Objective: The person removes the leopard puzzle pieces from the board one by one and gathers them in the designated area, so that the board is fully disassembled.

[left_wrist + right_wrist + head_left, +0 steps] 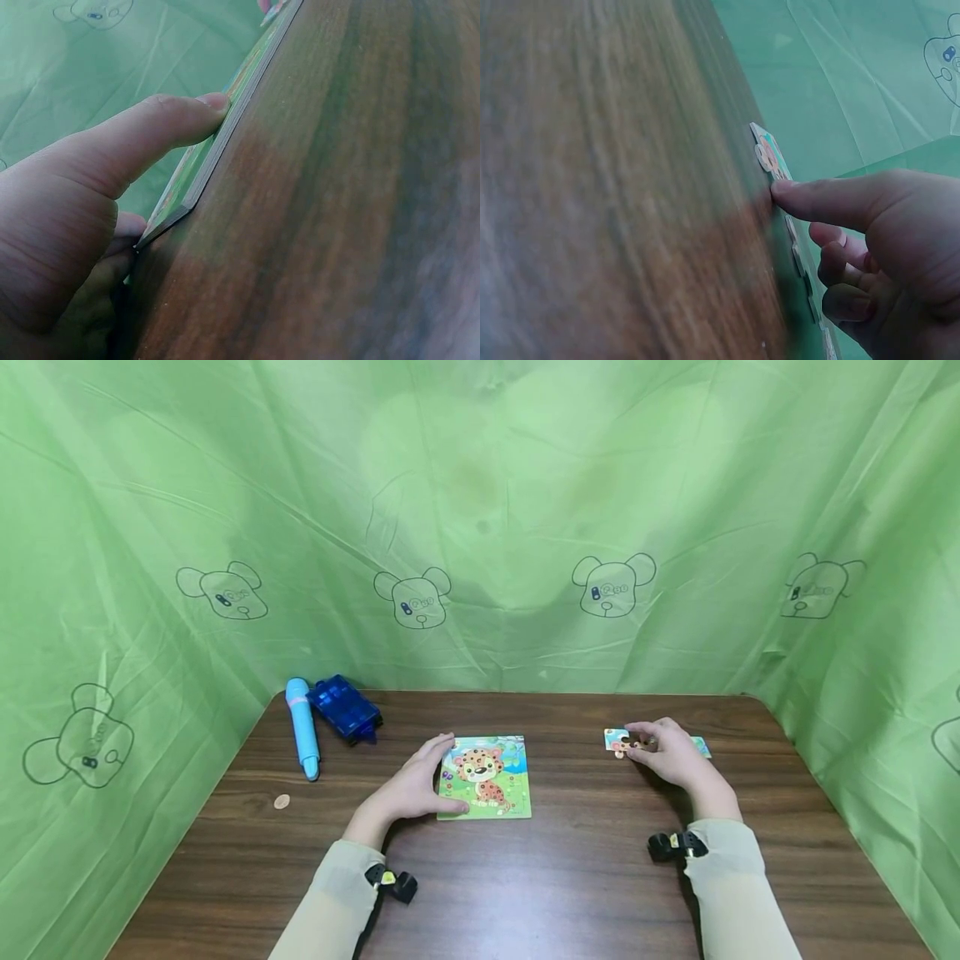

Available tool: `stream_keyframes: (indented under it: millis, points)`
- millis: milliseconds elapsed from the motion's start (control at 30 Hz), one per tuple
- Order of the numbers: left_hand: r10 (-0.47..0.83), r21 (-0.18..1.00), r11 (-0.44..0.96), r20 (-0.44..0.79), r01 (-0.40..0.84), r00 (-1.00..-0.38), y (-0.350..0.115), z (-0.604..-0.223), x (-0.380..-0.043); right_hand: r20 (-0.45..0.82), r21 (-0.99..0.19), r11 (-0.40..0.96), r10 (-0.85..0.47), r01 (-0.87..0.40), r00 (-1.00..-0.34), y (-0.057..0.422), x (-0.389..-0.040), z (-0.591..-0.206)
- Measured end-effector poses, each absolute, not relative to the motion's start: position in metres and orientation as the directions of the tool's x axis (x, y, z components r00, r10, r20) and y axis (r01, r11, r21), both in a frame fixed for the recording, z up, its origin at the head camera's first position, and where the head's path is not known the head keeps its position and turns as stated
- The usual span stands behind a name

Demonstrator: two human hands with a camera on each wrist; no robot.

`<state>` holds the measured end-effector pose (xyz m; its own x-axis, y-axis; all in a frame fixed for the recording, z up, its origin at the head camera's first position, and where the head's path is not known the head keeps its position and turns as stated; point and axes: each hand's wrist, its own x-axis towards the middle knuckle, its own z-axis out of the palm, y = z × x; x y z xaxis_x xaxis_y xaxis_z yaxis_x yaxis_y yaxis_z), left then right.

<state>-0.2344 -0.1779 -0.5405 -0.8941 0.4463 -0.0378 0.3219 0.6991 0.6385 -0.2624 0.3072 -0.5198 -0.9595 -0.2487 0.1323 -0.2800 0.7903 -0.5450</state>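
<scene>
A square jigsaw puzzle (491, 772) with a spotted cub picture lies flat on the table. My left hand (412, 785) rests at its left side, fingers along the upper left edge. The left thumb (176, 120) lies straight across the picture near the board's front edge. Farther right, my right hand (675, 760) reaches over a row of loose jigsaw pieces (617, 740). Its thumb and index finger pinch a piece in that row, mostly hidden by the fingers. In the right wrist view, the thumb tip (784, 189) is against the pieces' edge, other fingers curled behind.
At the back left lie a light blue microphone-shaped toy (303, 731) and a dark blue translucent box-like object (345, 708). A small pale round disc (282, 802) is nearer the left edge. Green curtains (480, 527) stand around the brown wooden table (570, 877).
</scene>
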Motion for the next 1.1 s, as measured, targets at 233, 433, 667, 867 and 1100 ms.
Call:
stream_keyframes:
  millis: [233, 433, 667, 867, 1100]
  points:
    - [0.442, 0.638, 0.701, -0.038, 0.319, -0.896, -0.1791, -0.5420, -0.2341, 0.114, -0.533, 0.802, -0.249, -0.271, -0.962, 0.3030, -0.2610, -0.5192]
    - [0.445, 0.642, 0.696, -0.034, 0.322, -0.895, -0.1792, -0.5419, -0.2348, 0.137, -0.519, 0.802, -0.262, -0.295, -0.955, 0.3026, -0.2609, -0.5198]
    - [0.446, 0.633, 0.702, -0.033, 0.327, -0.894, -0.1790, -0.5434, -0.2370, 0.150, -0.524, 0.793, -0.272, -0.310, -0.951, 0.3018, -0.2611, -0.5196]
    - [0.447, 0.637, 0.698, -0.030, 0.327, -0.894, -0.1791, -0.5446, -0.2375, 0.143, -0.522, 0.798, -0.266, -0.301, -0.953, 0.3015, -0.2605, -0.5189]
    - [0.447, 0.637, 0.697, -0.028, 0.329, -0.894, -0.1798, -0.5454, -0.2366, 0.129, -0.571, 0.777, -0.232, -0.264, -0.964, 0.3009, -0.2629, -0.5169]
